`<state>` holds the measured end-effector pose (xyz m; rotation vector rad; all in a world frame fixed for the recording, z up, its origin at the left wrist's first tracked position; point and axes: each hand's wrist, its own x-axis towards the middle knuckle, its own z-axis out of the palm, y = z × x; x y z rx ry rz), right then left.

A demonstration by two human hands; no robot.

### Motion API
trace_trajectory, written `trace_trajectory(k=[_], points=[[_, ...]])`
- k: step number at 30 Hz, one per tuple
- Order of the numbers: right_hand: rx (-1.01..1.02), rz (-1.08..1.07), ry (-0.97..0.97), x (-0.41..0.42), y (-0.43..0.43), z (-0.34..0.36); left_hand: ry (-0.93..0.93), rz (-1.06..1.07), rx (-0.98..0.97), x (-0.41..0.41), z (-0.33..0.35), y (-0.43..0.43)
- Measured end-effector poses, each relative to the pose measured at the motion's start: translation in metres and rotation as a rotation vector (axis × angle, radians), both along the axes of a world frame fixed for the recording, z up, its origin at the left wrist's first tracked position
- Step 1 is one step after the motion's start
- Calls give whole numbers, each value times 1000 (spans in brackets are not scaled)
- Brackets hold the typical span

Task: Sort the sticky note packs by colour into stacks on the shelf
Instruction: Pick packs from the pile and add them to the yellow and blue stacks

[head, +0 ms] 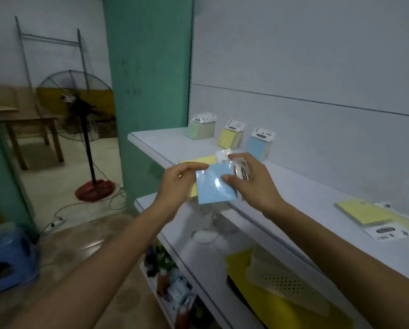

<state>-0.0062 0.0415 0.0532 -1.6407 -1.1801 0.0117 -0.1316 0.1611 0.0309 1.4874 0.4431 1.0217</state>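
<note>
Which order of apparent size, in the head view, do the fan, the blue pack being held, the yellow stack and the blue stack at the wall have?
1. fan, the largest.
2. held blue pack, enlarged by nearness.
3. yellow stack and blue stack: alike, so not ranked.

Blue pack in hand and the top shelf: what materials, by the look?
Blue sticky note pack: paper pad in clear glossy plastic wrap, judging by glare streaks on its face. Top shelf: smooth, pale, faintly glossy surface, possibly tile or laminate; cannot tell which.
</note>
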Motion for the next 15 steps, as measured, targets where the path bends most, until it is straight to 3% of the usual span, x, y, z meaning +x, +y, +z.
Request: trace_trajectory(k=[2,5,15], points=[[35,34,-50,-17,31,4,-17,85,41,-20,1,26],[43,75,-55,-37,70,0,-62,143,-55,-44,-5,62],[0,149,-117,-38,139,-13,-41,36,-122,-48,-26,134]])
